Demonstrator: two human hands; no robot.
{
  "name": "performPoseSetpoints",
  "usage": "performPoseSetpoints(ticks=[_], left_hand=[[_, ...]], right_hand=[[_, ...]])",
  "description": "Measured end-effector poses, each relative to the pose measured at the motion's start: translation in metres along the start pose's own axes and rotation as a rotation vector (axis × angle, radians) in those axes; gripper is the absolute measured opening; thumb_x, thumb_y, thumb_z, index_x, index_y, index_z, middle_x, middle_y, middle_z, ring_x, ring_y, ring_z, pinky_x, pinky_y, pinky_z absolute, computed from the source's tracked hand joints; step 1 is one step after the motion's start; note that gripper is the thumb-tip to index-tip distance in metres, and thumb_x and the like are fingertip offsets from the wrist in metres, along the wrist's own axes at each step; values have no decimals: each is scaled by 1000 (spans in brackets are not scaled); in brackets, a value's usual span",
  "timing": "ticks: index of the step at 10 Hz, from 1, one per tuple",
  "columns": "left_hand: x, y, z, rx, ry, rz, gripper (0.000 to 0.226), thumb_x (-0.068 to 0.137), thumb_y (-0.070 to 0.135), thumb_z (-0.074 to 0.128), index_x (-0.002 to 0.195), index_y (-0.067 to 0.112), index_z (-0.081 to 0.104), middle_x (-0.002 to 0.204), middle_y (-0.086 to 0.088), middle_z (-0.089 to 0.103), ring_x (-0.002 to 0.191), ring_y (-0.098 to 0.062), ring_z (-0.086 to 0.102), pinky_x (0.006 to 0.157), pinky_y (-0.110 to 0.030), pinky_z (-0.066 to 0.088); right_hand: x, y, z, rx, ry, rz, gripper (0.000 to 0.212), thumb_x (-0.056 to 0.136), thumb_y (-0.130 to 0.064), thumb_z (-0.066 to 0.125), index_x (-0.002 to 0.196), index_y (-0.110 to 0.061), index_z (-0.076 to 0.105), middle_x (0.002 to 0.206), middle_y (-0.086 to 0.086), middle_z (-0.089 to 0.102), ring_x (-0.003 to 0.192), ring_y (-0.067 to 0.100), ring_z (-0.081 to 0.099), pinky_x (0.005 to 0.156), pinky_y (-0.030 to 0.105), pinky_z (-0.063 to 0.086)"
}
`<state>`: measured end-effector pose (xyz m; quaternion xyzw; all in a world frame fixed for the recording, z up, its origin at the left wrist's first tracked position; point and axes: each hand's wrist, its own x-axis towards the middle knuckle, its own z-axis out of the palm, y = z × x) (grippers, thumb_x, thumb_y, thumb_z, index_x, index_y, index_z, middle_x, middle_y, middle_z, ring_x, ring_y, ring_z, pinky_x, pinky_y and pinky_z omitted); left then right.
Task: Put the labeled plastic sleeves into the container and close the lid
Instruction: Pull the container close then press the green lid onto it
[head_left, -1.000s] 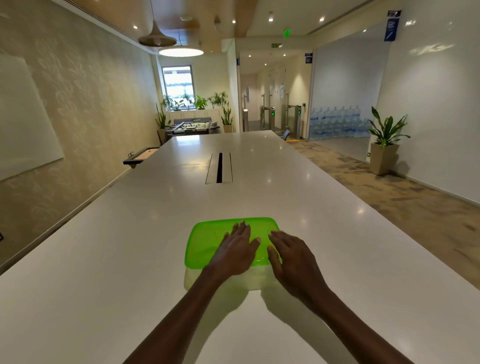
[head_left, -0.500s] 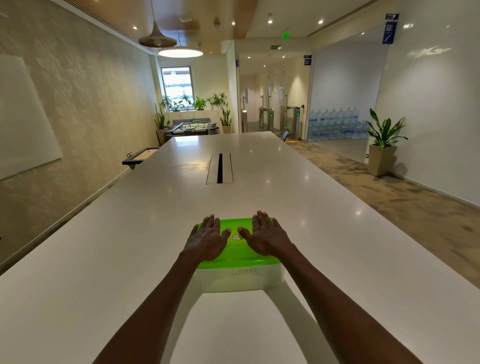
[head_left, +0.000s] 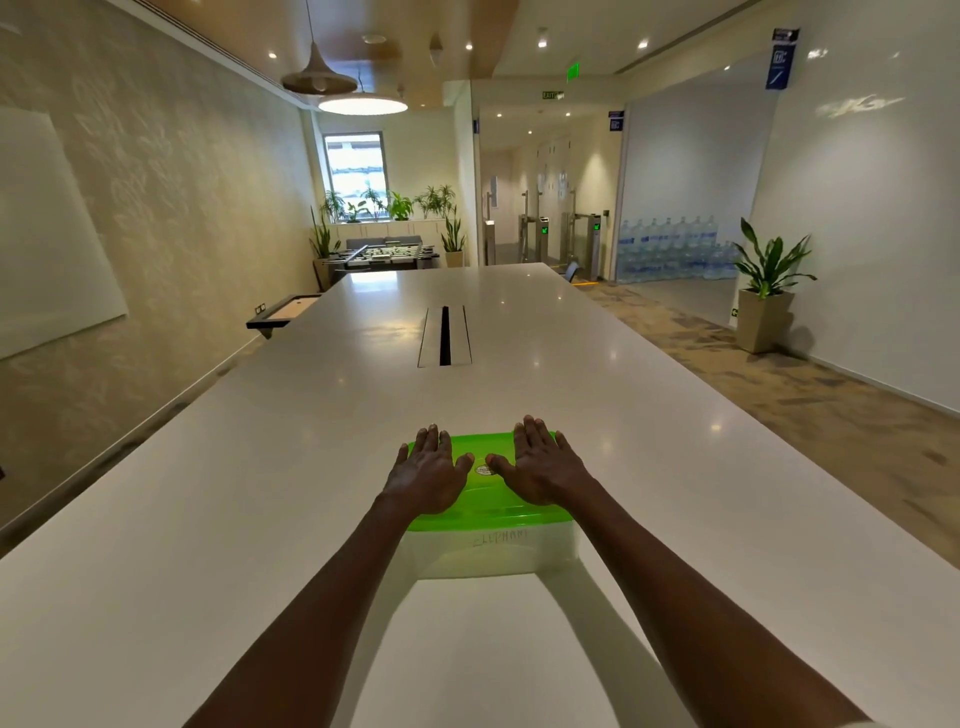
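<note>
Translucent rectangular plastic container (head_left: 493, 556) sits on the long white table (head_left: 675, 467), near its close end. Bright green plastic lid (head_left: 488, 499) on top. Left hand (head_left: 428, 475) and right hand (head_left: 540, 470) lie flat on the lid, fingers spread — no grip, pressing only. Sleeves not visible; presumably inside. Step: sealing the lid. Next — press the edges down evenly.

Long white table (head_left: 311, 467), patterned beige wall (head_left: 197, 197), potted plant (head_left: 766, 291) (right), pendant lamps (head_left: 358, 101).

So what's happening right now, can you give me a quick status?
Left hand and right hand flat on green lid. Lid sits on container. Nothing in the way.
</note>
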<state>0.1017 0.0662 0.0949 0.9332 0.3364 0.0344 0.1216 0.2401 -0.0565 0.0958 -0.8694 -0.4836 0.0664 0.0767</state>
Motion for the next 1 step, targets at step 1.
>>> performPoseSetpoints(ticks=[1], left_hand=[[-1,4,-7,-53,40,20,75,98,54,17,152,6,-6,161,-10,-14,149,-22,-13,121,-43,-3]], right_hand=[[-1,-2,-6,25,111,-6,83,95,-63,14,152,-9,-11,161,9,-19,149,20,-17,122,41,-7]])
